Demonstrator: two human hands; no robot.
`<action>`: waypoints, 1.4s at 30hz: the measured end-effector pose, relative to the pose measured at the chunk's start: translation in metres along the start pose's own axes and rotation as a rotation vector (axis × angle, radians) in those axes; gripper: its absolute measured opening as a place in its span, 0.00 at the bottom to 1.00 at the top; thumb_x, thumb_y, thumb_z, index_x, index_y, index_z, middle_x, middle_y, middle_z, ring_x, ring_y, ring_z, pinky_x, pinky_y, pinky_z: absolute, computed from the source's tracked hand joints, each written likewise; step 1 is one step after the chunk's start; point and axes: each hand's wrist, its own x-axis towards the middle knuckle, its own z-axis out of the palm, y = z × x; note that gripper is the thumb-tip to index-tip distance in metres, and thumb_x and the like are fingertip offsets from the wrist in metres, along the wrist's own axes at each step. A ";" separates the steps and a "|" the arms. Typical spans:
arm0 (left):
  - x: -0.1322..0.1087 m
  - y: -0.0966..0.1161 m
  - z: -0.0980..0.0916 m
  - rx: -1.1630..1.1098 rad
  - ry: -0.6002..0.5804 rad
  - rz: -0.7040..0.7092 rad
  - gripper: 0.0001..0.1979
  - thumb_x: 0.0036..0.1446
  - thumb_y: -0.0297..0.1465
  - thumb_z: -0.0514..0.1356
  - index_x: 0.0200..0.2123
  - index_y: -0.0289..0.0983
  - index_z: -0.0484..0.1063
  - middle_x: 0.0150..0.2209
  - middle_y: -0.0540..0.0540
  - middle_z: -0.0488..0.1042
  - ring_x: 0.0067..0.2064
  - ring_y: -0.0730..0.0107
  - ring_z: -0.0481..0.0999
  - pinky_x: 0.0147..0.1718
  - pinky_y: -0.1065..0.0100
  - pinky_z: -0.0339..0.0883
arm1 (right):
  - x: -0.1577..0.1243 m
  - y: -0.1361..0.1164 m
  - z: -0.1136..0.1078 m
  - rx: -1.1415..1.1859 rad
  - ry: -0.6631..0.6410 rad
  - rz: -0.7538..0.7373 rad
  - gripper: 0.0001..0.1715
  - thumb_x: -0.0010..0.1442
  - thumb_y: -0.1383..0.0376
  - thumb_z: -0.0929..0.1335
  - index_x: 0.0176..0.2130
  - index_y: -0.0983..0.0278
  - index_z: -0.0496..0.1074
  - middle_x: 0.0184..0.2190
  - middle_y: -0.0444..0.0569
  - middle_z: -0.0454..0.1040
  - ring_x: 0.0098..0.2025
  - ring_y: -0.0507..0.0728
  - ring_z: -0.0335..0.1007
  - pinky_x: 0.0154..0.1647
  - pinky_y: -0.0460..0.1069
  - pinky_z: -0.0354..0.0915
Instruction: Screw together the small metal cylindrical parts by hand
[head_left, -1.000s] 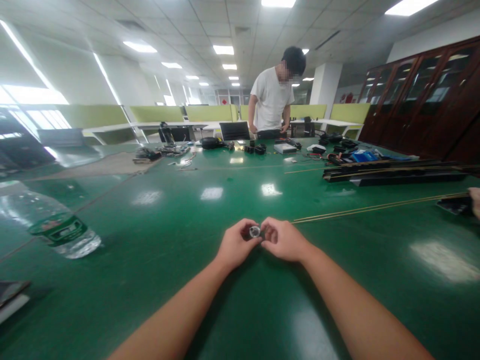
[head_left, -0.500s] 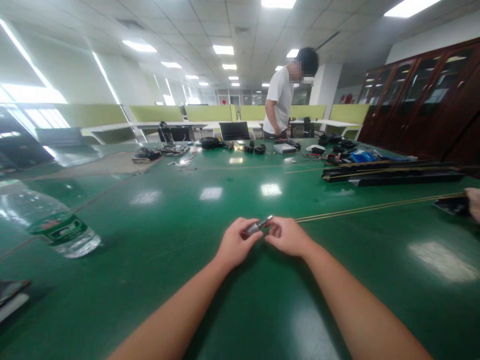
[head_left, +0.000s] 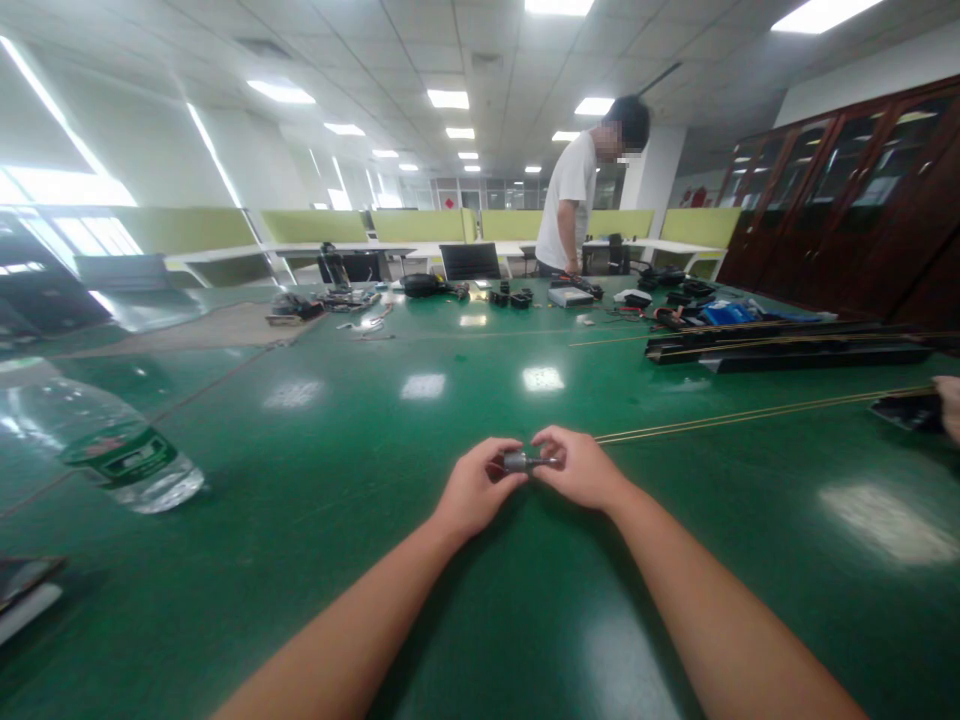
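Observation:
In the head view, a small silver-grey metal cylinder with a thin shaft [head_left: 517, 462], like a small motor, lies level between my hands, just over the green table. The thumb and fingers of my left hand [head_left: 478, 487] are closed around its thick body. The shaft points right, into my right hand [head_left: 581, 472], whose curled fingers and thumb surround its end. Part of the shaft tip is hidden by those fingers. Just beyond my right hand, thin brass-coloured rods [head_left: 750, 413] run off to the right.
A clear water bottle [head_left: 124, 450] stands left on the green table [head_left: 300, 590]. Black rails [head_left: 787, 350] and blue packs [head_left: 727, 313] lie back right. Someone's hand [head_left: 949, 405] is at the right edge by a dark object. A person in a white shirt [head_left: 568, 195] stands across the table.
The metal part has turned from tilted, shaft end up, to nearly level. My right fingers have shifted around the shaft. The person across the table has moved slightly right.

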 end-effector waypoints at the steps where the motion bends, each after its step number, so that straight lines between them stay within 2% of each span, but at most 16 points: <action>1: 0.000 0.000 0.000 0.002 0.001 0.003 0.16 0.50 0.25 0.67 0.44 0.40 0.74 0.41 0.49 0.75 0.39 0.70 0.74 0.41 0.69 0.70 | 0.000 -0.001 0.000 0.002 -0.002 -0.013 0.18 0.51 0.67 0.71 0.44 0.62 0.73 0.33 0.46 0.77 0.30 0.53 0.72 0.33 0.47 0.66; 10: -0.001 0.003 0.001 0.035 0.024 -0.005 0.14 0.50 0.27 0.67 0.41 0.39 0.75 0.38 0.49 0.76 0.37 0.70 0.74 0.39 0.69 0.71 | 0.001 0.000 0.002 0.009 -0.024 -0.109 0.10 0.52 0.69 0.70 0.37 0.63 0.77 0.32 0.46 0.78 0.32 0.54 0.73 0.35 0.46 0.66; 30: -0.001 0.001 0.002 0.059 0.068 -0.040 0.15 0.50 0.30 0.67 0.43 0.39 0.76 0.41 0.46 0.78 0.38 0.67 0.76 0.41 0.64 0.74 | 0.004 0.001 -0.005 -0.043 -0.005 -0.058 0.08 0.51 0.68 0.71 0.35 0.63 0.79 0.31 0.47 0.79 0.32 0.54 0.73 0.34 0.47 0.65; 42: 0.000 0.000 0.002 0.043 0.075 -0.059 0.15 0.50 0.28 0.67 0.43 0.39 0.76 0.42 0.47 0.77 0.39 0.68 0.77 0.42 0.65 0.74 | 0.003 0.003 -0.008 -0.061 0.002 -0.059 0.08 0.51 0.68 0.72 0.34 0.64 0.79 0.30 0.47 0.79 0.31 0.54 0.71 0.34 0.47 0.65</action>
